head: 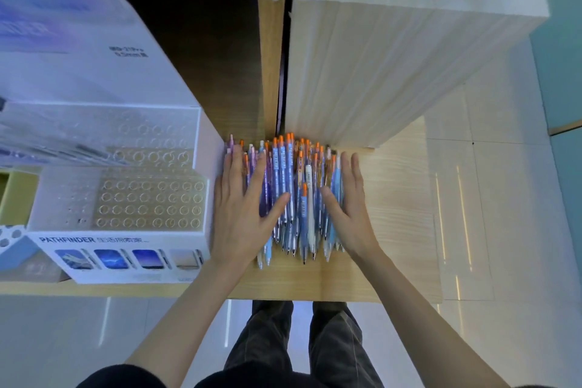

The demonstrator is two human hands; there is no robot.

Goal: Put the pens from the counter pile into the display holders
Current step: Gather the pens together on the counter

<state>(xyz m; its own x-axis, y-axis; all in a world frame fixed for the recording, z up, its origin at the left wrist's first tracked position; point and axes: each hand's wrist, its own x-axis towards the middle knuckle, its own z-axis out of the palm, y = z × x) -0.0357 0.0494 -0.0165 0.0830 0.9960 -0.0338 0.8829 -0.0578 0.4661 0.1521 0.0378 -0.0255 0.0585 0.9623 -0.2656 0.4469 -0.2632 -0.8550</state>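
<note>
A pile of blue, purple and white pens (291, 195) with orange caps lies on the wooden counter (396, 214), tips toward me. My left hand (244, 208) lies flat on the pile's left side with fingers straight. My right hand (348, 198) presses its straight fingers against the pile's right side. Left of the pile stands a white display holder (148, 203) with rows of round holes, and a second tier of holes (151, 142) sits behind it. The holes in view hold no pens.
A tall pale wooden block (393, 66) rises right behind the pile. A white printed box (63, 50) stands at the far left behind the holders. A dark recess (204, 57) opens between them. The counter's front edge (302, 296) is close to my legs.
</note>
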